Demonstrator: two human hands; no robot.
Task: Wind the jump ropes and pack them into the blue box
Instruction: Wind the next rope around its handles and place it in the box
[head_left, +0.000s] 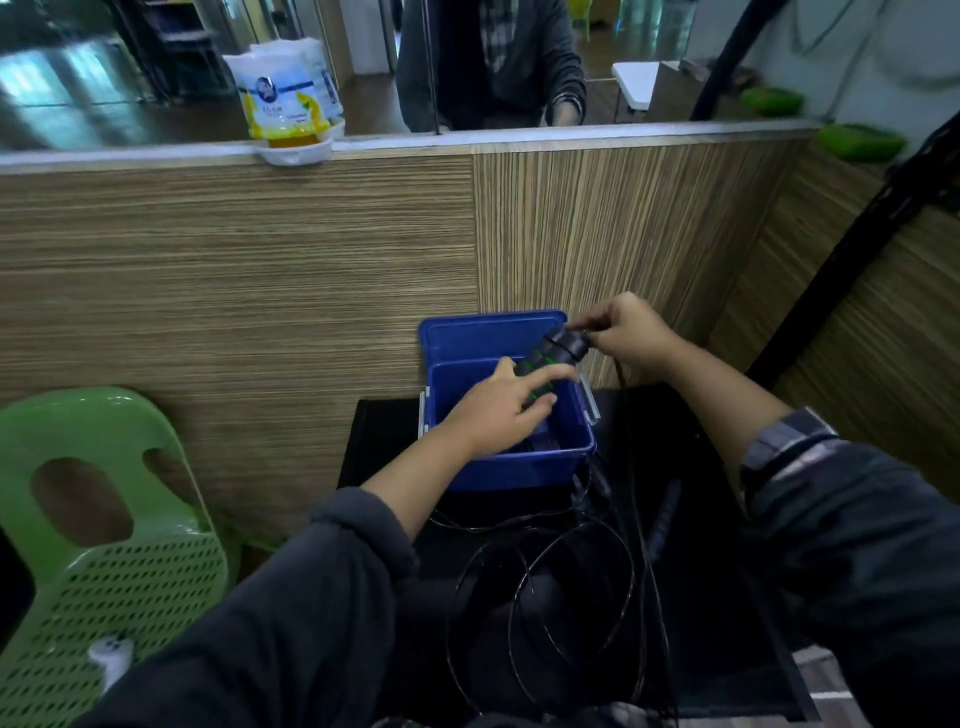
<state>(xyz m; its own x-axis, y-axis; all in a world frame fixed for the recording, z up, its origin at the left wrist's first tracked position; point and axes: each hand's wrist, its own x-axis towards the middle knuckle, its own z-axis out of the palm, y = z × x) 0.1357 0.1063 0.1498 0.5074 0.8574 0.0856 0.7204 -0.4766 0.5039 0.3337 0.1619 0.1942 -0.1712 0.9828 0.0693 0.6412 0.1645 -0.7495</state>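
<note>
The blue box (519, 470) stands open on a black table, its lid (483, 335) leaning back against the wooden wall. Over the box I hold a pair of black jump-rope handles with green stripes (553, 356), tilted up to the right. My left hand (506, 402) lies across their lower part, fingers wrapped around them. My right hand (626, 332) pinches the cord at the handles' top end. Thin black rope (571, 587) hangs down from there and lies in loose loops on the table before the box. Another dark handle (665, 512) rests to the right of the loops.
The black table (727, 571) is low and narrow, hemmed by the wooden wall behind. A green plastic chair (104, 519) stands to the left. On the ledge above sit a tissue pack (288, 98) and a person behind glass. A black pole slants at the right.
</note>
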